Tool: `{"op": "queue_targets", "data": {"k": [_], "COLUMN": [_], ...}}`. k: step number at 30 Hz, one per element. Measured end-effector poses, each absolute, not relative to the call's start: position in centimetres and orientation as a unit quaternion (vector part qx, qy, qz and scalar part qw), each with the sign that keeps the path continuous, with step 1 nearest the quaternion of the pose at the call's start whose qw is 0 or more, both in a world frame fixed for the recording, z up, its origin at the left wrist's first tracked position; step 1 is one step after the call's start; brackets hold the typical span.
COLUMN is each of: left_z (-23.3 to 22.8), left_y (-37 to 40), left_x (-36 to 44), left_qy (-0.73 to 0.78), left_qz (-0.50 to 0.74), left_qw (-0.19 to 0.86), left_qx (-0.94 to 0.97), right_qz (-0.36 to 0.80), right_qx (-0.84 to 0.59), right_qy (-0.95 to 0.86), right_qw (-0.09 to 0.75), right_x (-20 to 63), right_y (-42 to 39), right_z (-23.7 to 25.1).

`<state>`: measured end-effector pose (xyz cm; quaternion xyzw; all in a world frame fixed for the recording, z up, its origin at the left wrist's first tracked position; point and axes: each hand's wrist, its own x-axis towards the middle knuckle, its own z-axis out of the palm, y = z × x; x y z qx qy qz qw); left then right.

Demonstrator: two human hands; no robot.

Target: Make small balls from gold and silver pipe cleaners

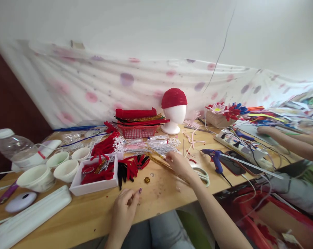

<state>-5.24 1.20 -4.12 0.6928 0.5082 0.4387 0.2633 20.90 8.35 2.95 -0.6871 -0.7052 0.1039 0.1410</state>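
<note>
My left hand (125, 206) rests low at the table's front edge, fingers curled in and thumb against them. A tiny shiny purple spot shows at the thumb tip; whether it is a nail or a held bit I cannot make out. Farther forward, my right hand (177, 165) has its fingers closed over gold tinsel pipe cleaners (158, 161), which run beneath it. A small coiled gold piece (146, 180) lies between the hands. Left of it are red and black pipe cleaner loops (130, 168). Scissors (203, 175) lie partly behind my right forearm.
A white box (94, 188) of red pieces, paper cups (66, 171) and a plastic bottle (16, 145) stand left. Behind are a red basket (138, 131) and a foam head (174, 116). Right are a blue glue gun (215, 159), phones, a power strip (239, 147) and another person's arm (288, 143).
</note>
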Motion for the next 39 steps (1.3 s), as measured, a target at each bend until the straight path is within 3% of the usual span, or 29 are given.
{"op": "queue_targets", "data": {"k": [5,14,22,30,33,39], "left_z": [-4.4,1.0,-0.6,4.2,6.5,7.7], "left_y": [2.3,5.7,7.5,10.2,13.1,14.8], "left_x": [-5.4,0.0,4.3,5.3,6.0,3.1], "left_qy": [0.503,0.426,0.588,0.506,0.476,0.48], "left_qz": [0.435,0.283,0.134,0.138,0.184,0.362], "left_qw": [0.251,0.179,0.064,0.055,0.05,0.051], "left_qx": [0.704,0.841,0.795,0.85,0.858,0.797], "right_qz": [0.121,0.106,0.096,0.037,-0.01,-0.019], "right_qx": [-0.658,-0.61,-0.63,-0.597,-0.581,-0.565], "right_qy": [-0.719,-0.735,-0.675,-0.592,-0.622,-0.719], "right_qw": [0.189,0.277,0.372,0.54,0.525,0.405], "right_x": [21.5,20.3,22.5,24.2,25.1,26.4], "right_y": [8.9,11.0,7.4,2.2,1.4,2.0], "right_z": [4.2,5.8,5.3,4.7,5.8,5.6]}}
